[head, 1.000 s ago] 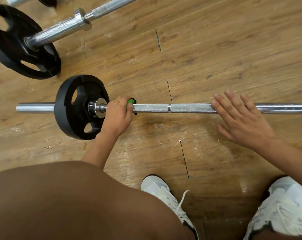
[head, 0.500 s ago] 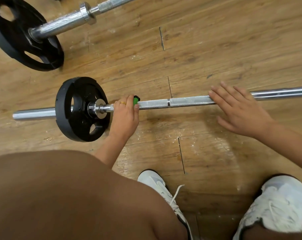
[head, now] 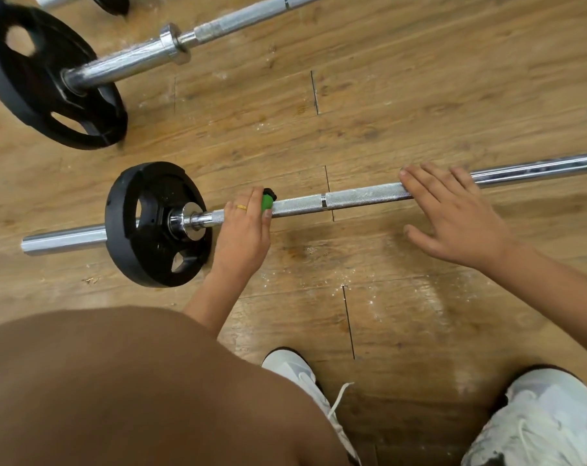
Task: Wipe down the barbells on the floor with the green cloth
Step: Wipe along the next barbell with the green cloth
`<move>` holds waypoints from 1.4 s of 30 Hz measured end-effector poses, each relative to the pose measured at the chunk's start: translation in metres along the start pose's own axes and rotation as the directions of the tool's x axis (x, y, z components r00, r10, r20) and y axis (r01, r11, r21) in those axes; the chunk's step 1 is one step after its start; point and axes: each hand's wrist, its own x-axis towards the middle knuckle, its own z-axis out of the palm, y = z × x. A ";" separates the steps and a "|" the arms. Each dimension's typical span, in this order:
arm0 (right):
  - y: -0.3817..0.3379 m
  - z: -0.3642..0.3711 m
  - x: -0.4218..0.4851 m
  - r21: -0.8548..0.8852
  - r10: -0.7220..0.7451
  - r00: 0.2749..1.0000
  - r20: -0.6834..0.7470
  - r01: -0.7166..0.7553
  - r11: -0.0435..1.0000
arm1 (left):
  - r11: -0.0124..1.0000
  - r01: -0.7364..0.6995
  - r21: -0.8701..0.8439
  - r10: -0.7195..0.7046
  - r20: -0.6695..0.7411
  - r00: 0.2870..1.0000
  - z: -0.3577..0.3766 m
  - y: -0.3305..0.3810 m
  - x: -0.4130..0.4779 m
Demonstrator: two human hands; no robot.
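A steel barbell (head: pixel 352 198) lies across the wooden floor, with a black plate (head: pixel 151 223) near its left end. My left hand (head: pixel 243 227) grips the bar just right of the plate's collar, with the green cloth (head: pixel 267 201) wrapped under its fingers; only a small green edge shows. My right hand (head: pixel 453 213) rests flat on the bar further right, fingers straight. A second barbell (head: pixel 218 30) with a larger black plate (head: pixel 46 79) lies beyond, at the upper left.
My knee (head: pixel 117 388) fills the lower left. White shoes (head: pixel 534 422) stand on the floor at the bottom right and bottom middle. White dust speckles the wooden floor (head: pixel 386 290) below the bar.
My left hand with the cloth has slid a little to the right along the bar, away from the plate. The right hand stays on the bar.
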 end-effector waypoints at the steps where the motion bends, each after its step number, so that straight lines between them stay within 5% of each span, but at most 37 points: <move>1: -0.001 0.000 0.001 0.007 0.007 1.000 -0.005 -0.007 1.000 | 1.000 0.017 0.001 -0.017 0.002 1.000 -0.001 -0.003 0.001; 16: -0.001 -0.008 0.012 0.031 0.027 0.999 0.047 -0.029 0.999 | 0.979 0.094 -0.181 -0.105 -0.053 0.993 0.012 0.002 0.005; 26: -0.005 -0.009 0.008 0.039 0.038 0.996 0.080 -0.041 0.998 | 1.000 0.011 -0.006 -0.011 -0.059 0.998 0.015 0.008 -0.001; 32: -0.003 -0.015 0.008 0.034 0.036 0.987 0.154 -0.042 0.999 | 0.993 0.122 0.006 -0.121 -0.096 0.988 0.019 0.017 0.000; 37: -0.004 -0.015 0.010 0.054 0.053 0.983 0.177 -0.064 0.997 | 0.999 -0.032 0.039 0.034 -0.046 0.998 0.023 0.023 0.007; 42: -0.002 -0.015 0.014 0.054 0.061 0.979 0.196 -0.072 0.996 | 0.993 0.122 -0.011 -0.122 -0.053 0.991 0.008 0.008 0.015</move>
